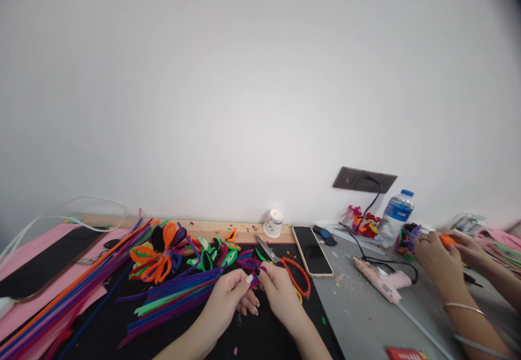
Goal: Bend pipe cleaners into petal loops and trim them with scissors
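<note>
Both hands meet over the black mat at the front middle. My left hand [234, 290] pinches a purple pipe cleaner [254, 279] between thumb and fingers. Close against it, my right hand [278, 286] grips the same purple piece; its far end is partly hidden by the fingers. Just behind the hands lie bent purple and green loops. Scissors with orange handles [295, 277] rest beside my right hand, blades toward the wall. Left of my left hand lies a bundle of cut purple, green and magenta pipe cleaners [171, 300]. Beyond it sits an orange pipe-cleaner flower [163, 254].
A white paper cup [273, 223] and a phone [312, 251] stand behind and to the right. On the grey table are a pink glue gun [382, 281] with its cord and a water bottle [395, 216]. At far right, another person's hands [442, 257] hold something orange.
</note>
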`<action>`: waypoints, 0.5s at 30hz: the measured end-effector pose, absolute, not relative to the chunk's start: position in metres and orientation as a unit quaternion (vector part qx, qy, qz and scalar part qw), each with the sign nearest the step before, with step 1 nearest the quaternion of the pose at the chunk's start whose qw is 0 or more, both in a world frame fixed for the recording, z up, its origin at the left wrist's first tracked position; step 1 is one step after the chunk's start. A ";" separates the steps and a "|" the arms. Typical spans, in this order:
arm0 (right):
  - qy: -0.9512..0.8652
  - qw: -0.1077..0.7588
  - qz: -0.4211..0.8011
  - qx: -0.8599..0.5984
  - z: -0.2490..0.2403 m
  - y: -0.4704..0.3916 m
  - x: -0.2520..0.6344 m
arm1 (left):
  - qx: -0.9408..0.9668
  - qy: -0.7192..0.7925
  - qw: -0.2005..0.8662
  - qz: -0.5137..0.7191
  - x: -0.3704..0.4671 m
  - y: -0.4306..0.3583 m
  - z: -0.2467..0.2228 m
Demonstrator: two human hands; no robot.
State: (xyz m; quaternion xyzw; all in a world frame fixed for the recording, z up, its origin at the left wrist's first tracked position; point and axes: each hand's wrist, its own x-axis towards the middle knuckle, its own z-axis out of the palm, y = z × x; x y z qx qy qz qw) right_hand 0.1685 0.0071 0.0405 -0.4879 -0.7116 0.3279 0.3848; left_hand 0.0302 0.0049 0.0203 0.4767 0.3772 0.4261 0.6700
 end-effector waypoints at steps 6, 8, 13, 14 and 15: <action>-0.681 0.405 0.350 -0.500 0.037 0.008 0.169 | 0.492 0.380 0.664 0.416 0.031 0.004 0.022; -0.662 0.416 0.365 -0.505 0.034 0.009 0.168 | 0.487 0.372 0.680 0.403 0.030 0.003 0.022; -0.662 0.419 0.369 -0.500 0.035 0.006 0.165 | 0.464 0.353 0.708 0.399 0.029 0.004 0.020; -0.666 0.419 0.366 -0.497 0.037 0.006 0.164 | 0.459 0.351 0.712 0.399 0.029 0.004 0.019; -0.668 0.422 0.362 -0.495 0.038 0.006 0.164 | 0.453 0.350 0.717 0.398 0.029 0.005 0.018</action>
